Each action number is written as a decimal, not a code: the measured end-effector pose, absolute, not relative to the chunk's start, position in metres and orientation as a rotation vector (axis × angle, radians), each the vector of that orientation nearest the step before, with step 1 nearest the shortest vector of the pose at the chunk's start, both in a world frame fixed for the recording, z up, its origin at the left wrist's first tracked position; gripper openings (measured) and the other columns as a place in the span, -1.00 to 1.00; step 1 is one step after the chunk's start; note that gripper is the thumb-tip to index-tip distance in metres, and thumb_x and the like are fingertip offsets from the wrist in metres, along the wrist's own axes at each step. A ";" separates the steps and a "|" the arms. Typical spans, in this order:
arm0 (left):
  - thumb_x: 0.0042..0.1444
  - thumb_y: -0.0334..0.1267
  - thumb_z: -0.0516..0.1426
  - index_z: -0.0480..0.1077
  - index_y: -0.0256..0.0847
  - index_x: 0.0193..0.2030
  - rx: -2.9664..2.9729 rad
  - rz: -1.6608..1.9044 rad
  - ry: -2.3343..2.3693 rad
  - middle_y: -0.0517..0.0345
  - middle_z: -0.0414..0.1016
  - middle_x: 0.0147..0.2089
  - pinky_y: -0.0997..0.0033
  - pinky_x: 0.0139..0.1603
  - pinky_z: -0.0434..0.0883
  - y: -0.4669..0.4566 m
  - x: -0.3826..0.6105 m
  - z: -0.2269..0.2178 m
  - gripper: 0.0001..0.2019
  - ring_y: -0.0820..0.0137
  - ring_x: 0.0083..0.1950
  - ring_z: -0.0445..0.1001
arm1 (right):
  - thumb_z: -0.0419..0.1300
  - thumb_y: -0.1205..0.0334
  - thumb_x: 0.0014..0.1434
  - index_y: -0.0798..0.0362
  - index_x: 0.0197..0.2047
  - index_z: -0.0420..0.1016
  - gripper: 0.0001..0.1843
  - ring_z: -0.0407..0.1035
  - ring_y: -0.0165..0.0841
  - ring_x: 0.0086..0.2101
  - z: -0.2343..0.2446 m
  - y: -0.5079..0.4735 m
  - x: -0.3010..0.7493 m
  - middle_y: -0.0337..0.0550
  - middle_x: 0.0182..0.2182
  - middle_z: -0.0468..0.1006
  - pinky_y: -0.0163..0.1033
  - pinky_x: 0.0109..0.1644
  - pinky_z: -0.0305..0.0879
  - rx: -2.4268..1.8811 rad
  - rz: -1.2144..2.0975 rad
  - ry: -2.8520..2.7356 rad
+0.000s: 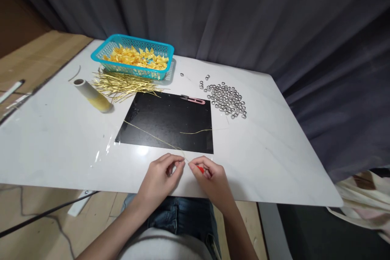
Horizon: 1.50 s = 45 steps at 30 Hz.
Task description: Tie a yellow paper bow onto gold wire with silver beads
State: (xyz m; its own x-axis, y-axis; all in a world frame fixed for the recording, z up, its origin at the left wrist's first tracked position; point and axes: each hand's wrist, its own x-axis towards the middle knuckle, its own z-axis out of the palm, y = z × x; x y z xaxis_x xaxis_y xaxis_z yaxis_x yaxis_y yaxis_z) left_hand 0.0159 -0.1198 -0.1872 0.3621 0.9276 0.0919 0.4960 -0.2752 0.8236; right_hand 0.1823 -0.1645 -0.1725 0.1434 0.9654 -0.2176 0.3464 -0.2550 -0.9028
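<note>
My left hand (163, 174) is closed in a pinch on a thin gold cord (149, 134) near the table's front edge. From there the cord runs away to the left across a black mat (164, 118). Just to the right, my right hand (211, 176) is also pinched, its fingertips at the cord's near end. A small red thing (200, 169) shows between its fingers; most of it is hidden, so its kind is unclear. Another gold strand (196, 131) lies over the mat's right edge. Pink-handled thread snips (195, 100) rest at the mat's far right corner.
A blue plastic basket (95, 54) with yellow folded pieces (137, 57) stands at the back left. Before it lies a bundle of gold cords (124, 85). A cone-shaped thread spool (93, 95) stands left of the mat. Silvery beads (227, 99) are heaped on the right.
</note>
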 end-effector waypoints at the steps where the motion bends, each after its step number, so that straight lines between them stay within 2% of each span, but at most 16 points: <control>1: 0.21 -0.31 0.13 0.54 -0.21 -0.23 1.912 0.754 1.244 0.19 0.52 -0.40 0.53 -0.44 0.33 -0.120 0.015 -0.187 -0.86 0.50 -0.51 0.34 | 0.15 0.10 0.20 0.06 -0.37 0.49 -0.77 0.01 -0.47 -0.58 -0.172 -0.164 0.182 -0.38 -0.63 0.16 -0.34 -0.49 -0.01 -1.721 1.102 -1.286; 7: 0.21 -0.28 0.12 0.49 -0.21 -0.20 1.933 0.667 1.279 0.15 0.53 -0.36 0.46 -0.39 0.37 -0.119 0.013 -0.185 -0.87 0.43 -0.46 0.42 | 0.15 0.17 0.20 0.04 -0.39 0.48 -0.82 0.06 -0.47 -0.58 -0.170 -0.161 0.179 -0.34 -0.61 0.30 -0.33 -0.45 0.04 -1.771 1.043 -1.366; 13: 0.18 -0.27 0.14 0.43 -0.22 -0.21 1.950 0.590 1.303 0.17 0.47 -0.37 0.43 -0.38 0.37 -0.115 0.012 -0.178 -0.91 0.40 -0.43 0.44 | 0.15 0.18 0.19 0.04 -0.41 0.49 -0.81 0.05 -0.47 -0.59 -0.166 -0.159 0.179 -0.36 -0.64 0.26 -0.33 -0.46 0.05 -1.784 1.024 -1.385; 18: 0.22 -0.27 0.09 0.45 -0.18 -0.25 2.017 0.570 1.254 0.17 0.44 -0.34 0.40 -0.32 0.38 -0.121 0.010 -0.173 -0.88 0.38 -0.35 0.47 | 0.15 0.17 0.19 0.06 -0.38 0.51 -0.80 0.10 -0.47 -0.59 -0.164 -0.161 0.180 -0.31 -0.61 0.41 -0.34 -0.47 0.09 -1.769 1.086 -1.348; 22: 0.16 -0.24 0.17 0.50 -0.18 -0.29 2.145 0.630 1.245 0.13 0.47 -0.37 0.35 -0.28 0.40 -0.129 0.016 -0.178 -0.90 0.28 -0.26 0.49 | 0.18 0.13 0.18 0.07 -0.35 0.55 -0.79 0.23 -0.44 -0.57 -0.164 -0.162 0.182 -0.26 -0.58 0.51 -0.33 -0.45 0.13 -1.754 1.147 -1.256; 28: 0.19 -0.33 0.14 0.51 -0.18 -0.36 2.176 0.719 1.222 0.15 0.45 -0.44 0.36 -0.31 0.36 -0.129 0.024 -0.186 -0.86 0.33 -0.36 0.42 | 0.19 0.12 0.19 0.05 -0.39 0.60 -0.76 0.29 -0.38 -0.50 -0.164 -0.162 0.183 -0.19 -0.49 0.56 -0.28 -0.41 0.16 -1.718 1.109 -1.271; 35: 0.17 -0.38 0.14 0.48 -0.20 -0.44 2.154 0.701 1.226 0.18 0.40 -0.50 0.35 -0.29 0.31 -0.127 0.025 -0.188 -0.83 0.35 -0.40 0.37 | 0.25 0.09 0.13 0.05 -0.32 0.63 -0.78 0.43 -0.28 -0.35 -0.163 -0.163 0.186 -0.10 -0.39 0.61 -0.20 -0.22 0.32 -1.644 1.167 -1.118; 40: 0.20 -0.37 0.14 0.48 -0.21 -0.42 2.139 0.690 1.208 0.18 0.40 -0.49 0.31 -0.27 0.30 -0.127 0.026 -0.188 -0.83 0.35 -0.39 0.38 | 0.33 -0.03 0.04 0.08 -0.30 0.57 -0.67 0.39 -0.38 -0.49 -0.163 -0.165 0.185 -0.18 -0.50 0.56 -0.26 -0.34 0.35 -1.620 1.347 -0.883; 45: 0.23 -0.32 0.14 0.52 -0.18 -0.34 2.109 0.671 1.175 0.17 0.45 -0.44 0.32 -0.25 0.31 -0.128 0.024 -0.188 -0.85 0.34 -0.35 0.41 | 0.40 -0.11 -0.09 0.07 -0.35 0.49 -0.58 0.40 -0.40 -0.51 -0.166 -0.164 0.180 -0.20 -0.54 0.55 -0.27 -0.37 0.38 -1.598 1.403 -0.768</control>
State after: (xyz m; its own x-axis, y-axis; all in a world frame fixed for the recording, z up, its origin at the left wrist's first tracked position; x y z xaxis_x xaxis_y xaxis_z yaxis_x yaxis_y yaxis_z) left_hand 0.0241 -0.1278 -0.1883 0.4741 0.8712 0.1278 0.5529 -0.4075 0.7268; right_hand 0.1797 -0.1636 -0.1657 0.1811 0.8715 -0.4557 -0.0851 -0.4477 -0.8901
